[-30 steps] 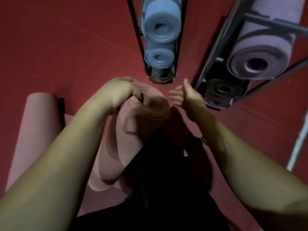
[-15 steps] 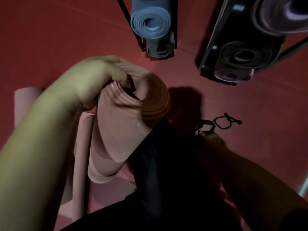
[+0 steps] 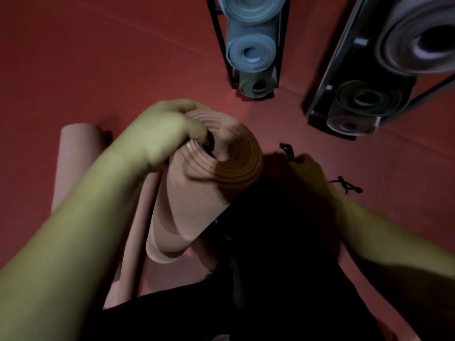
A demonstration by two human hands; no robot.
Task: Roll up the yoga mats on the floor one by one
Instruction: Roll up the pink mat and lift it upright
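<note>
Left hand [image 3: 170, 136] curls over the top of the rolled pink mat [image 3: 197, 193], standing near upright against the person's dark clothing, fingers hooked into its core. Right hand [image 3: 309, 168], at three o'clock of it, pinches a black strap [image 3: 288, 151]. Second strap [image 3: 347, 187] lies on the red floor [image 3: 98, 57]. One more pink roll [image 3: 76, 158] at nine o'clock. Two racks [image 3: 280, 40] at twelve to two hold six rolls. No readable writing.

A yoga or fitness studio, dimly lit and seen from above. The red padded floor [image 3: 98, 57] runs in wide panels with visible seams. At the far side stand two black metal storage racks: the left rack [image 3: 218, 40] holds rolled blue and grey mats stacked one above another, the right rack [image 3: 337, 52] holds rolled lilac and dark mats. More rolled pink mats [image 3: 76, 163] lie on the floor near left.
</note>
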